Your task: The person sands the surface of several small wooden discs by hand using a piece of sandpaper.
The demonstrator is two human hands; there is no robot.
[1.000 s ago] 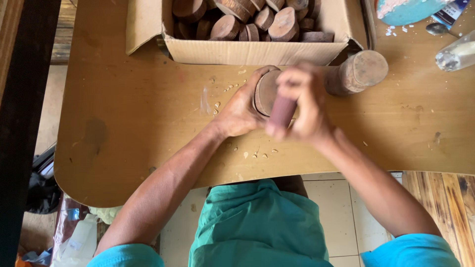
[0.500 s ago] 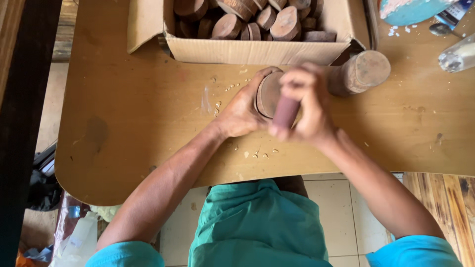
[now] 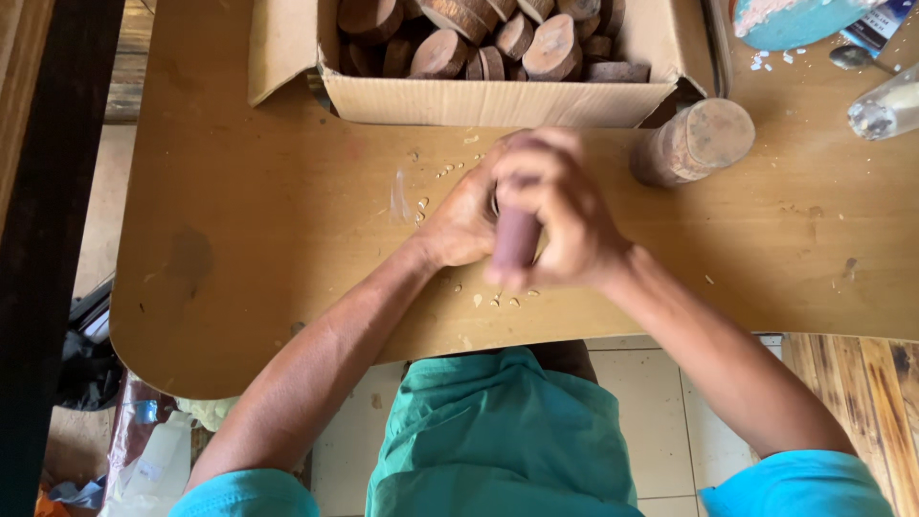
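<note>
My left hand (image 3: 459, 222) and my right hand (image 3: 560, 215) are pressed together over the middle of the wooden table (image 3: 258, 230). The right hand's fingers are closed on a reddish-brown folded piece of sandpaper (image 3: 515, 239), which looks blurred. The left hand grips a round wooden slice, almost wholly hidden under my right hand; only a dark sliver of the slice (image 3: 495, 202) shows between the hands. Pale wood crumbs (image 3: 498, 300) lie on the table around and just below the hands.
An open cardboard box (image 3: 498, 101) full of several round wood slices stands at the far edge. A short wooden log piece (image 3: 694, 142) lies to the right of the hands. A clear bottle (image 3: 885, 103), a spoon (image 3: 849, 56) and a blue object (image 3: 795, 19) sit at the top right.
My right hand has slid up and over the wooden slice with the sandpaper, so the slice's face, visible earlier, is now covered. The left hand has stayed in place.
</note>
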